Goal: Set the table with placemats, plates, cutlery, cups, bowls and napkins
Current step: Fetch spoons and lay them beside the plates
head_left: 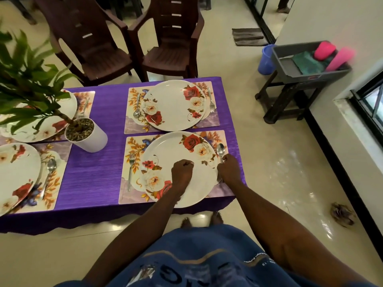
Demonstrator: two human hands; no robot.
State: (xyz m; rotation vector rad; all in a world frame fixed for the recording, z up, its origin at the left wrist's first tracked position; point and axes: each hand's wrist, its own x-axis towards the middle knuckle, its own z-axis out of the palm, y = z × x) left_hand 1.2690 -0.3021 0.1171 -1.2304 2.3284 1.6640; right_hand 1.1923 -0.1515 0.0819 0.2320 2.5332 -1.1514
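Right hand [228, 168] pinching steel spoon [221, 152] beside white floral round plate [178, 168]; left hand [182, 172] fisted, holding nothing, above it.

The person wears a blue garment [207, 255] printed with dark lettering, a tan wavy band and small white text near its right edge. Both arms are bare to above the elbow, with no sleeve, watch or ring showing on the left hand [182, 171] or the right hand [229, 169]. Bare toes [202, 221] show just beyond the garment's far edge.
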